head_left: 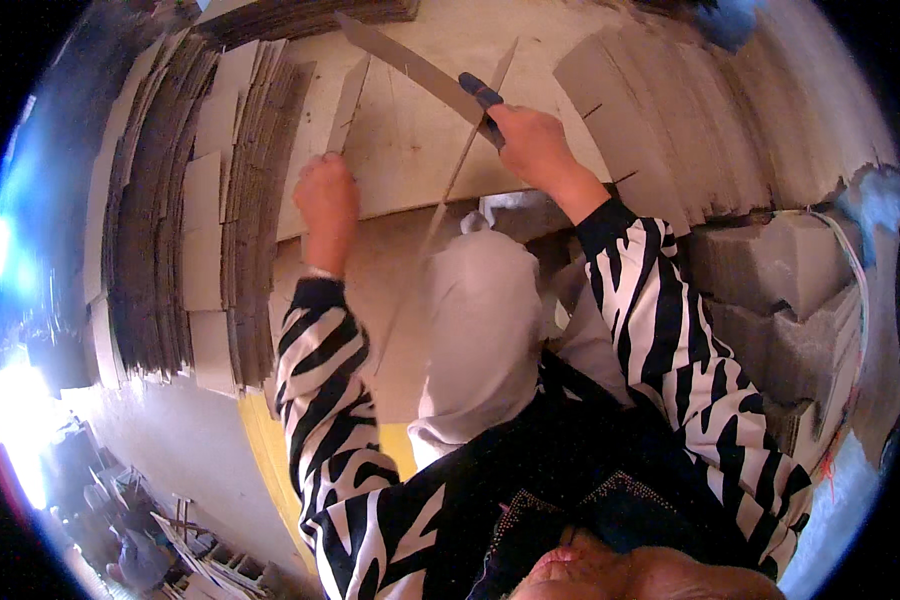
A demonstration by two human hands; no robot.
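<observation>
My right hand (535,145) is closed on one end of a long brown cardboard strip (415,75), which slants up to the left over the pale board (410,150). At its fingertips is a dark piece with a reddish line (480,90); I cannot tell whether it is a finger cover or a handle. My left hand (327,205) is closed at the lower end of a shorter cardboard strip (349,100) with a slit near its base. A thin, partly blurred strip (455,175) runs edge-on between my hands, crossing under the long one.
Tall rows of stacked cardboard pieces (160,200) stand at left. More slotted cardboard (650,120) leans at right, above bundled stacks (770,265). A pale-clothed leg (480,320) is below the board. A yellow strip (270,450) lies lower left, near scattered items (200,550).
</observation>
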